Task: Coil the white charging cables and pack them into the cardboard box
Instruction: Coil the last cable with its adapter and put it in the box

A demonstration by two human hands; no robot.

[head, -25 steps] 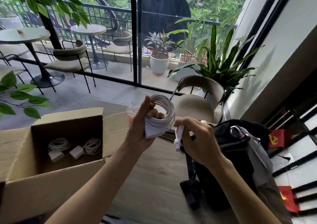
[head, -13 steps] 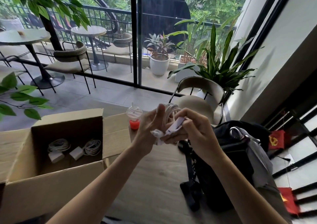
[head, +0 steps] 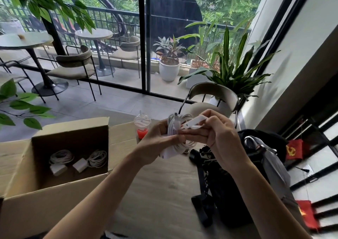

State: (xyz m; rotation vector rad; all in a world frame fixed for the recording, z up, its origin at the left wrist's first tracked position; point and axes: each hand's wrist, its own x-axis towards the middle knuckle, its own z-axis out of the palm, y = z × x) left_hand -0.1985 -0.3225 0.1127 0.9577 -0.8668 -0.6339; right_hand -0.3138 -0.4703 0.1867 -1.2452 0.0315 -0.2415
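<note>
Pale wood-grain table by big glass patio doors. Above it my left hand grips the coiled white charging cable, right hand pinches its white strap. The open brown cardboard box sits left.

White cables, brown cardboard box

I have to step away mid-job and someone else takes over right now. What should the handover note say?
Left hand: grips a coil of white cable above the table.
Right hand: pinches a white strap at the coil's top; I cannot tell whether it is fastened.
Box: open, on the table to the left, with two packed cables inside, each with a white adapter.
Done: two cables packed, a third coiled.
Left: secure the coil with the strap and put it in the box. No other loose cables are in view.
</note>
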